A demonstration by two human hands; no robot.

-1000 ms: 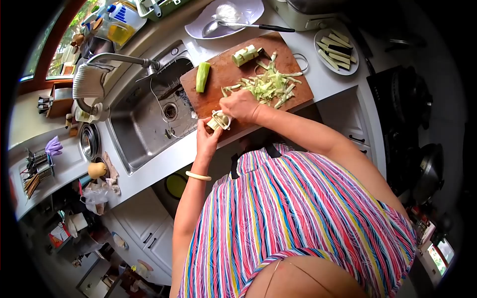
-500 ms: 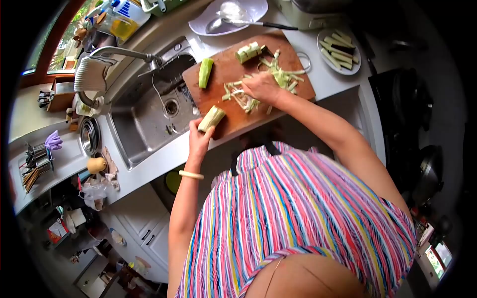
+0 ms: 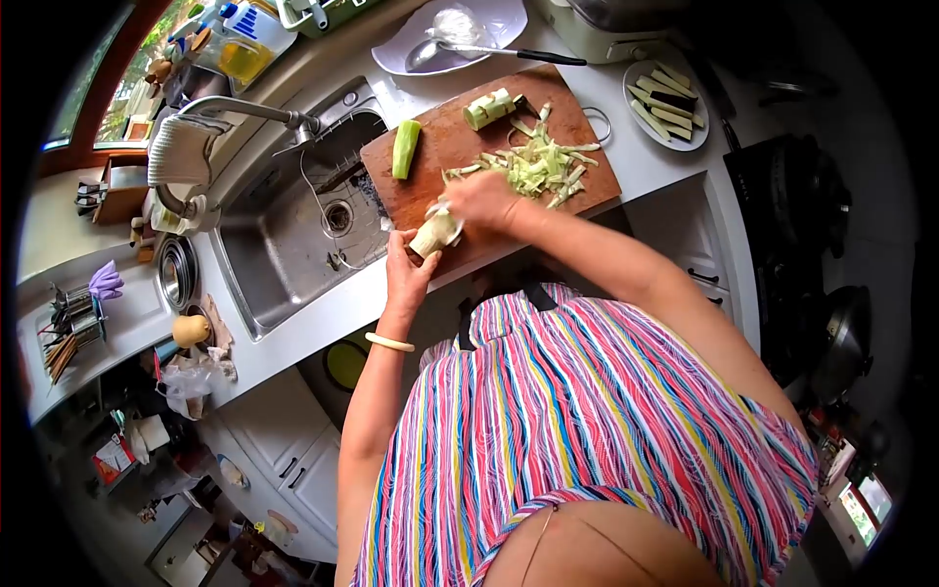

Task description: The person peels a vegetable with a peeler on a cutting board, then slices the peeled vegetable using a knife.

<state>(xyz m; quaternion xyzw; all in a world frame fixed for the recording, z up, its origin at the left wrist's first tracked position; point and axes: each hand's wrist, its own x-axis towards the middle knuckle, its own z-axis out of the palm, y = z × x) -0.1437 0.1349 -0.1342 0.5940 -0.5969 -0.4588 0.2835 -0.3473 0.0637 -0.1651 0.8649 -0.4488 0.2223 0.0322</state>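
Note:
My left hand (image 3: 408, 266) grips a pale, partly peeled piece of celtuce stem (image 3: 430, 236) at the near left edge of the wooden cutting board (image 3: 489, 245). Closed around what looks like a peeler (image 3: 454, 225), blurred by motion, my right hand (image 3: 481, 202) is at the upper end of that piece. A heap of pale green peelings (image 3: 543, 168) lies on the board beyond my right hand. A smooth, bright green peeled piece (image 3: 406, 150) rests at the board's left, and an unpeeled stem piece (image 3: 489, 109) lies near its far edge.
Left of the board is a steel sink (image 3: 284, 284) with a tap (image 3: 245, 105). A white dish (image 3: 386, 49) with a ladle (image 3: 425, 54) stands behind the board. At the right, a plate (image 3: 641, 117) holds cut strips. A yellowish gourd (image 3: 191, 330) sits on the left counter.
My right hand has moved left and nearer, from the peelings to the celtuce piece in my left hand. My left hand has shifted slightly right with the piece.

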